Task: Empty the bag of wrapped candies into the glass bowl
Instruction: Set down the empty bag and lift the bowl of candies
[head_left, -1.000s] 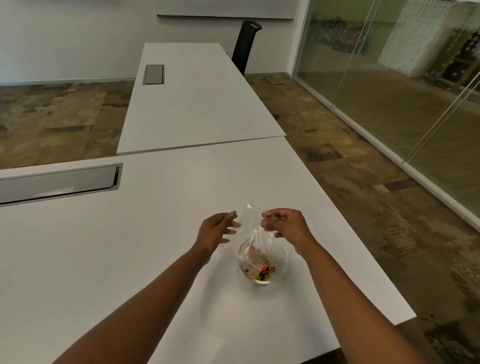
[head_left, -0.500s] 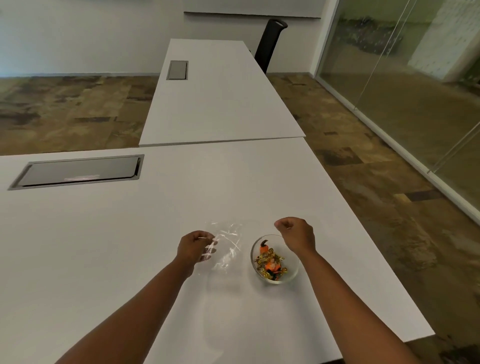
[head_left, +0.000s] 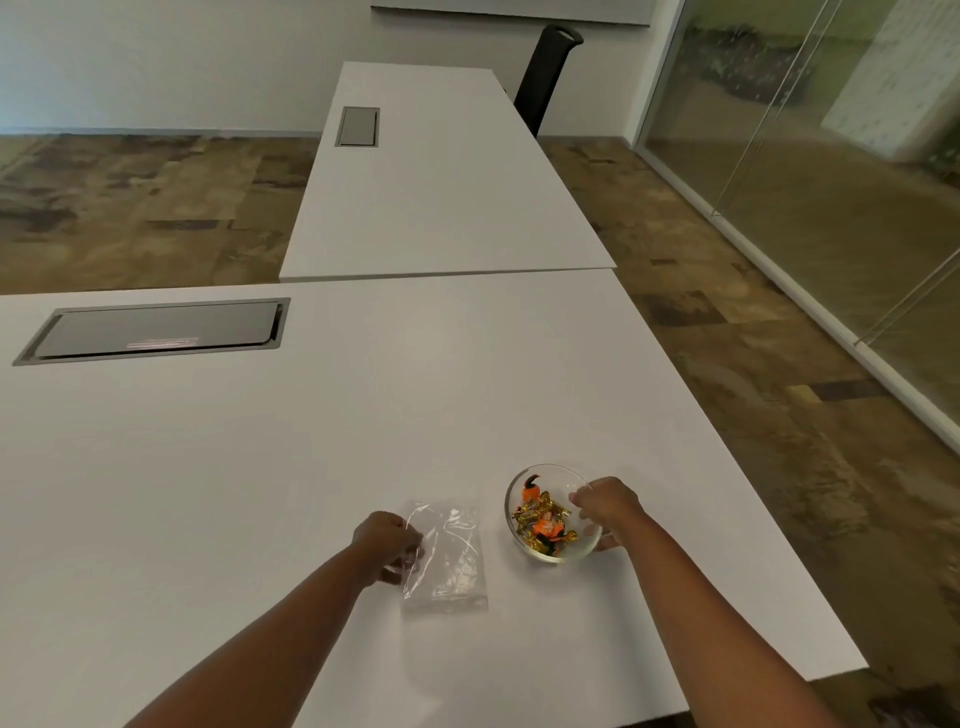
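Note:
A clear plastic bag (head_left: 448, 558) lies flat and see-through on the white table (head_left: 260, 467), with no candy visible inside. My left hand (head_left: 387, 543) pinches its left edge. To the right stands the glass bowl (head_left: 524, 486), holding several gold and orange wrapped candies (head_left: 543, 525). My right hand (head_left: 605, 506) grips the bowl's right rim, thumb below and fingers over the edge.
A grey cable hatch (head_left: 156, 330) is set into the table at the far left. A second white table (head_left: 441, 182) adjoins beyond, with a black chair (head_left: 545, 73) behind it. The table's right edge is close to the bowl; a glass wall (head_left: 831, 156) runs along the right.
The bag came off the bowl, moved left and now lies flat on the table under my left hand. My right hand let go of the bag and took the bowl's rim.

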